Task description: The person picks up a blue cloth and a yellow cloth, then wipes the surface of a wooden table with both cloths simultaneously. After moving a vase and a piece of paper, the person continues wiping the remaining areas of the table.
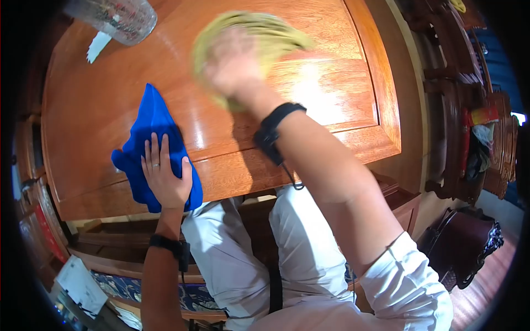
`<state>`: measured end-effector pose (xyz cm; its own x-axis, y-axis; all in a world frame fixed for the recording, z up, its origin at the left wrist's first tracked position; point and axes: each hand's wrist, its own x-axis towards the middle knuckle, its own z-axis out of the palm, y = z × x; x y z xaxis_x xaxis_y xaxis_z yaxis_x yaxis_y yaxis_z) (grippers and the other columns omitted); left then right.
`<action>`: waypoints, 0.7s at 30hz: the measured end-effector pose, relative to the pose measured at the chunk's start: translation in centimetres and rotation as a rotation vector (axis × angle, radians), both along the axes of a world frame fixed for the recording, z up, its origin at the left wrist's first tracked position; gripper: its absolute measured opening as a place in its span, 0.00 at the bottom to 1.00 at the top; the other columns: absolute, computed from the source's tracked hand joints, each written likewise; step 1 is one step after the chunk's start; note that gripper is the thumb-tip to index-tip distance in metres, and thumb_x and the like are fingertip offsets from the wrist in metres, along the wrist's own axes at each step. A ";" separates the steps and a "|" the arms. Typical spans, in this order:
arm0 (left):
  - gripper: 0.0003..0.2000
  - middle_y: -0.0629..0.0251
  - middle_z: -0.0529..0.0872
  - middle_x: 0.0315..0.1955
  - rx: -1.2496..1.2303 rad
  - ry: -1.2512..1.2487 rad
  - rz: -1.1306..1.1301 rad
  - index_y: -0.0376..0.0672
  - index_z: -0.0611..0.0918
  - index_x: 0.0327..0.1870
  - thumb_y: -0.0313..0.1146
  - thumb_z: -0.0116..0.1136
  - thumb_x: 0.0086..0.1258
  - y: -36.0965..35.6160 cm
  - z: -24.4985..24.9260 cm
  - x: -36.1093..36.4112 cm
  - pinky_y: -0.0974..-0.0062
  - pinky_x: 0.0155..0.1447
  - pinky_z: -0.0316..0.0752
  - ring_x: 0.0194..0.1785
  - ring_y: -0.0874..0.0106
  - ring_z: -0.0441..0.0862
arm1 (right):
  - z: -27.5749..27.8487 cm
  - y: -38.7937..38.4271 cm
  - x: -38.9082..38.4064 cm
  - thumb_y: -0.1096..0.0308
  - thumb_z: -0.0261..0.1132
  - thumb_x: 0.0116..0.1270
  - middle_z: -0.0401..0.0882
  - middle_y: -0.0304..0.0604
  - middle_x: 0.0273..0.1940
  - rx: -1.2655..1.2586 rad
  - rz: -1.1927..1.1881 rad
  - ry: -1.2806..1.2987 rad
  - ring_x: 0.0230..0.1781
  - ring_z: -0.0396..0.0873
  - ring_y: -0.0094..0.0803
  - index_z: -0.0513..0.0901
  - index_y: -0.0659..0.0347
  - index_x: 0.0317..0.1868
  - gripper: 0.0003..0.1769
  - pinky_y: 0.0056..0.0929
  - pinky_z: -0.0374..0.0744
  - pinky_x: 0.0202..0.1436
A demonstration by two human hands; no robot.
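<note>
My left hand (pixel 165 174) lies flat with its fingers stretched out on a crumpled blue cloth (pixel 144 113), near the front edge of the wooden table (pixel 182 60). Farther out on the tabletop, my right hand (pixel 233 60) rests on a yellow cloth (pixel 279 36). Both that hand and parts of its cloth are smeared by motion, so the finger positions cannot be made out. The yellow cloth fans out to the right of the hand in folds. Each wrist wears a black band.
A clear plastic container (pixel 130 22) stands at the table's far left, beside a white scrap of paper (pixel 98 47). Carved dark wooden furniture (pixel 450 110) lines the right side. White papers (pixel 83 284) lie at lower left. My legs are under the front edge.
</note>
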<state>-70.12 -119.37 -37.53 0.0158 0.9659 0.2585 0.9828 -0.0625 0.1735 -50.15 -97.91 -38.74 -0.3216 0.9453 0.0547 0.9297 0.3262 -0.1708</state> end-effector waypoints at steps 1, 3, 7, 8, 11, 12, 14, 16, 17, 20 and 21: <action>0.33 0.52 0.71 0.75 -0.008 0.001 0.014 0.45 0.75 0.73 0.41 0.63 0.64 0.0 0.0 -0.1 0.43 0.79 0.57 0.78 0.50 0.65 | 1.1 -2.2 -2.5 0.45 0.42 0.78 0.52 0.52 0.83 0.006 0.167 -0.053 0.85 0.45 0.52 0.62 0.56 0.80 0.37 0.61 0.43 0.84; 0.33 0.52 0.71 0.75 -0.005 0.015 0.006 0.45 0.75 0.73 0.41 0.63 0.64 0.0 0.1 -0.2 0.43 0.78 0.57 0.78 0.50 0.65 | 2.0 -3.6 -3.8 0.44 0.42 0.79 0.53 0.48 0.83 0.026 0.330 -0.107 0.85 0.46 0.49 0.63 0.53 0.80 0.36 0.61 0.44 0.84; 0.32 0.52 0.70 0.75 -0.034 -0.007 0.024 0.45 0.75 0.72 0.41 0.63 0.64 -0.6 -0.1 -0.1 0.44 0.78 0.57 0.78 0.50 0.66 | 0.2 -2.2 -0.5 0.42 0.43 0.79 0.57 0.44 0.82 -0.002 0.646 0.078 0.84 0.50 0.42 0.65 0.44 0.80 0.34 0.56 0.47 0.85; 0.32 0.52 0.70 0.76 -0.019 -0.015 0.006 0.45 0.75 0.72 0.41 0.63 0.64 -0.1 0.1 -0.1 0.44 0.78 0.57 0.78 0.50 0.66 | 0.2 -0.4 1.6 0.41 0.44 0.79 0.58 0.42 0.82 0.027 0.559 0.079 0.84 0.52 0.41 0.66 0.43 0.79 0.34 0.54 0.46 0.85; 0.32 0.52 0.70 0.76 -0.039 -0.005 0.019 0.45 0.75 0.72 0.40 0.63 0.65 0.0 0.3 -0.1 0.44 0.79 0.57 0.78 0.50 0.66 | 0.3 3.4 10.8 0.41 0.51 0.77 0.64 0.44 0.79 0.122 0.063 0.084 0.82 0.56 0.42 0.70 0.46 0.77 0.34 0.53 0.50 0.84; 0.32 0.52 0.70 0.76 -0.032 -0.008 0.016 0.45 0.75 0.72 0.40 0.63 0.65 0.0 0.3 -0.2 0.44 0.79 0.57 0.78 0.50 0.66 | -0.7 4.5 14.5 0.41 0.52 0.76 0.66 0.46 0.77 0.234 -0.103 0.046 0.80 0.60 0.42 0.71 0.49 0.76 0.35 0.53 0.54 0.81; 0.31 0.52 0.70 0.76 -0.024 -0.001 0.015 0.45 0.75 0.72 0.39 0.63 0.65 -0.1 0.0 -0.2 0.45 0.79 0.58 0.79 0.51 0.65 | 0.3 4.1 21.2 0.38 0.48 0.77 0.59 0.47 0.81 0.163 -0.407 0.025 0.84 0.52 0.44 0.68 0.52 0.77 0.37 0.56 0.50 0.83; 0.32 0.52 0.69 0.76 -0.033 -0.012 0.018 0.46 0.75 0.73 0.39 0.63 0.65 -0.2 0.0 -0.2 0.45 0.79 0.57 0.79 0.51 0.65 | -0.5 2.0 26.8 0.40 0.48 0.77 0.58 0.49 0.81 0.161 -0.544 0.028 0.83 0.53 0.46 0.67 0.53 0.78 0.37 0.56 0.50 0.83; 0.32 0.52 0.69 0.76 -0.036 -0.008 0.022 0.45 0.75 0.73 0.39 0.63 0.65 -0.3 0.0 -0.2 0.45 0.79 0.57 0.79 0.51 0.64 | -0.8 0.4 28.8 0.40 0.48 0.77 0.57 0.51 0.81 0.169 -0.566 -0.010 0.83 0.52 0.48 0.66 0.53 0.78 0.37 0.57 0.50 0.83; 0.32 0.52 0.69 0.76 -0.036 0.007 0.020 0.44 0.74 0.73 0.38 0.62 0.66 -0.1 0.1 0.0 0.45 0.80 0.56 0.80 0.51 0.63 | -1.0 -6.9 31.4 0.42 0.49 0.78 0.56 0.53 0.82 0.165 -0.623 -0.092 0.83 0.53 0.52 0.64 0.52 0.80 0.37 0.56 0.50 0.83; 0.31 0.52 0.69 0.76 -0.055 0.007 0.038 0.43 0.74 0.73 0.38 0.62 0.66 -0.1 0.1 0.1 0.45 0.79 0.56 0.80 0.51 0.63 | -0.7 -9.7 31.7 0.43 0.49 0.79 0.56 0.53 0.82 0.151 -0.617 -0.103 0.83 0.53 0.52 0.64 0.52 0.80 0.36 0.56 0.51 0.83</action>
<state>-70.05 -119.47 -37.40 -0.0198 0.9786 0.2047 0.9855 -0.0154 0.1689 -18.50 -107.64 -39.42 0.2682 0.9424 0.1997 0.9633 -0.2605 -0.0645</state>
